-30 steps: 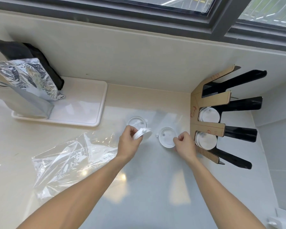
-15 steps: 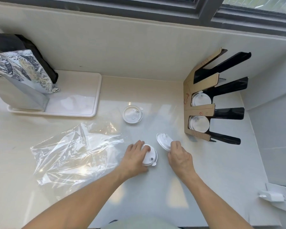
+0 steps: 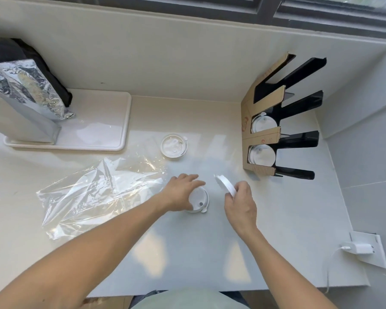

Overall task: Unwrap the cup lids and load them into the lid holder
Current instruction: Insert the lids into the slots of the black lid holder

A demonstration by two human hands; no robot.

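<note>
My left hand rests on a small stack of white cup lids lying flat on the counter, fingers curled over its left side. My right hand pinches another white lid, tilted on edge and lifted off the counter. A third lid pile lies further back, untouched. The cardboard and black lid holder stands at the right, with white lids in its two lower slots. The crumpled clear plastic wrap lies to the left of my left hand.
A white tray at the back left carries a silver foil bag and a black bag. A white charger and cable sit on a wall plate at the lower right. A wall and window frame bound the counter behind.
Both hands drew the lids back from beside the holder toward me. The right hand has tipped its lid up off the counter; the left hand's stack now lies flat.
</note>
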